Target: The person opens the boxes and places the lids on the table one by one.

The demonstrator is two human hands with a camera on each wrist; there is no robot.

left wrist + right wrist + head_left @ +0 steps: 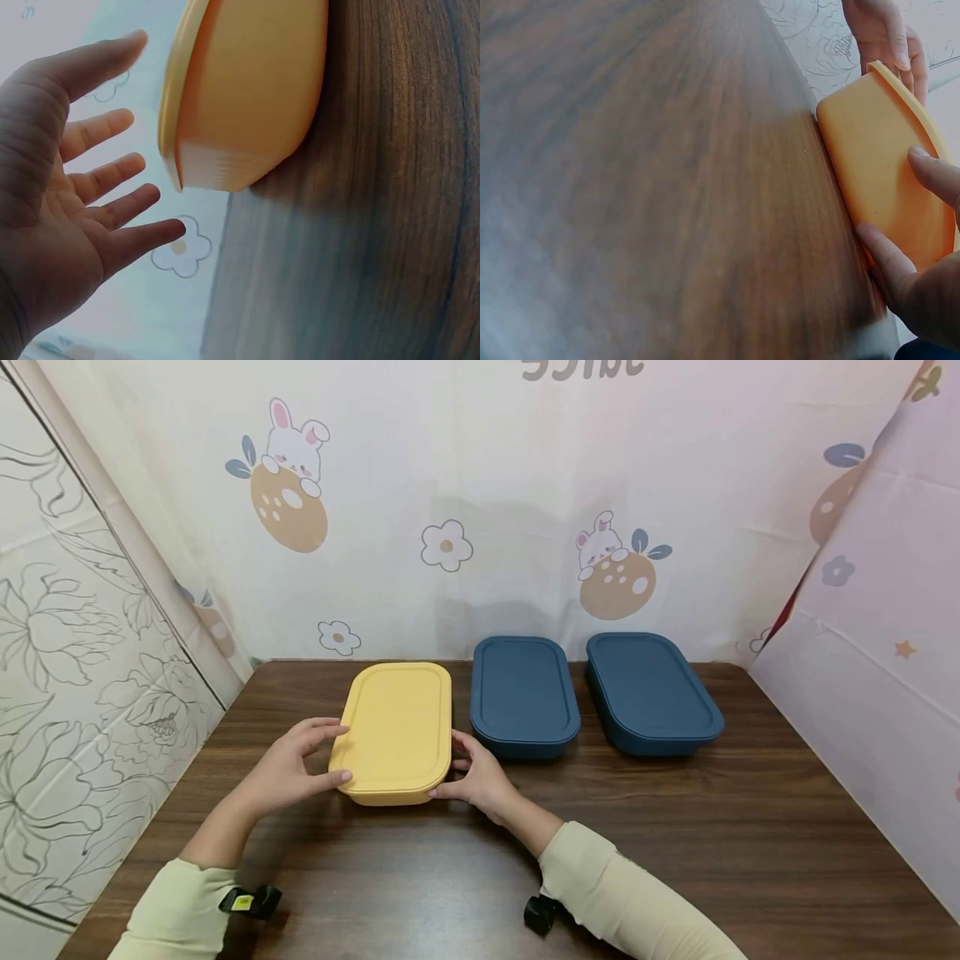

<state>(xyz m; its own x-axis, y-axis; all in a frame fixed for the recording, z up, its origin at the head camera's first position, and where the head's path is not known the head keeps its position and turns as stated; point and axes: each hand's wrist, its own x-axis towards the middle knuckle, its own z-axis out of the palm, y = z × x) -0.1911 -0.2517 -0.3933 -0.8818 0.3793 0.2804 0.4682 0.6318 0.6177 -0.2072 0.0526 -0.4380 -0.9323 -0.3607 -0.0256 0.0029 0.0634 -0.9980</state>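
A yellow lidded food container (pixel 393 727) sits on the wooden table between both hands. My left hand (pixel 288 768) is beside its left edge with thumb and fingers spread; in the left wrist view a gap shows between the fingertips and the yellow wall (pixel 251 90). My right hand (pixel 480 777) is at the near right corner, its thumb against the front wall below the lid rim. Its other fingers lie along the right side, and one fingertip (pixel 874 236) is low by the base in the right wrist view.
Two dark blue lidded containers stand to the right, one (pixel 525 693) close to the yellow one and another (pixel 652 689) farther right. Behind the table's (pixel 637 843) back edge hangs a printed curtain (pixel 390 468). A flower-patterned panel (pixel 82 635) is on the left.
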